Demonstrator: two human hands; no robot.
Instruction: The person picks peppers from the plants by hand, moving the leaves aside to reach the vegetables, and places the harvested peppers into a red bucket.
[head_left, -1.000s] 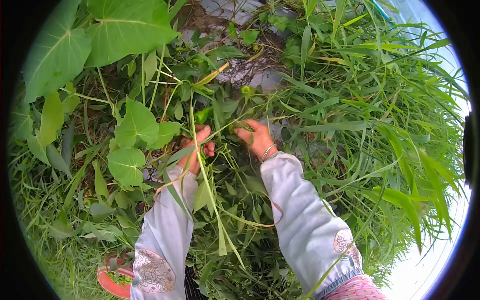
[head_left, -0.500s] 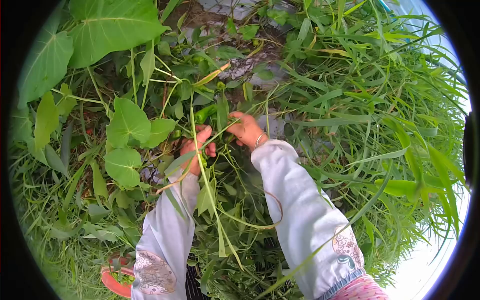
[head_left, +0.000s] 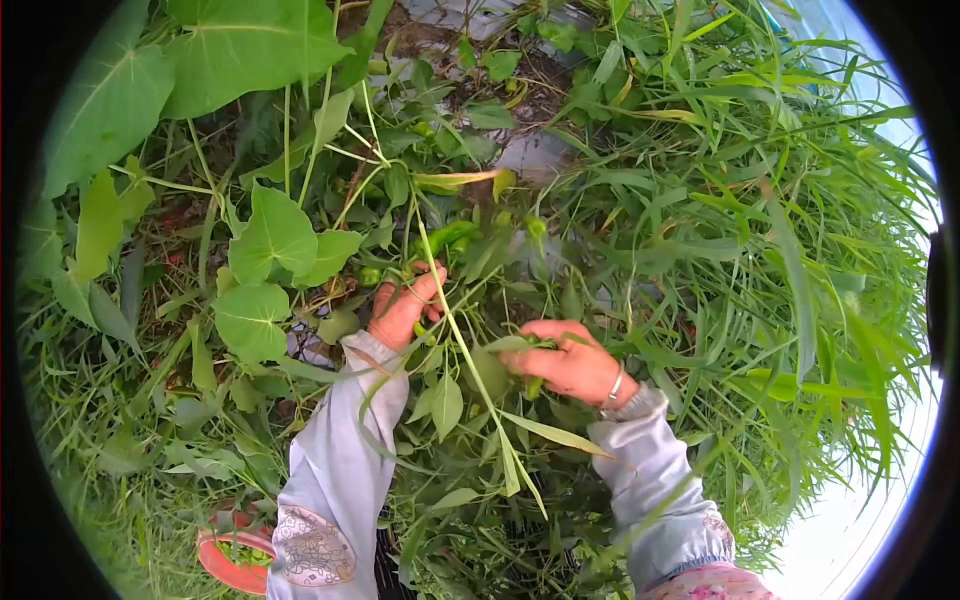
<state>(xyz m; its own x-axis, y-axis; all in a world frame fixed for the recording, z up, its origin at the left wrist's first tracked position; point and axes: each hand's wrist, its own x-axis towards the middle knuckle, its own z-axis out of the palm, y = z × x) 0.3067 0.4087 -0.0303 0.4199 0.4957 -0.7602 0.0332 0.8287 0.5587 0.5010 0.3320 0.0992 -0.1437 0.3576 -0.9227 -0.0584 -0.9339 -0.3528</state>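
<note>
My left hand (head_left: pixel 408 305) is closed among the stems of a pepper plant (head_left: pixel 447 405), its thumb and fingers pinched together on it. Just above those fingertips hang long green peppers (head_left: pixel 452 237), partly behind leaves. My right hand (head_left: pixel 572 362) is curled shut lower and to the right, knuckles up. Bits of a green pepper (head_left: pixel 534 387) show under its fingers, with leaves around them; the rest is hidden by the hand. A long pale green stalk (head_left: pixel 460 335) slants down between both hands.
Broad heart-shaped leaves (head_left: pixel 270 235) rise at left. Dense tall grass (head_left: pixel 800 250) fills the right side. At lower left stands a red-rimmed container (head_left: pixel 222 568) with green contents. Light ground sheeting (head_left: pixel 535 155) shows through at the top.
My right hand has drawn back down and to the right, away from my left hand, with green pieces in its fingers. My left hand has shifted slightly right; the stalk has swung rightward.
</note>
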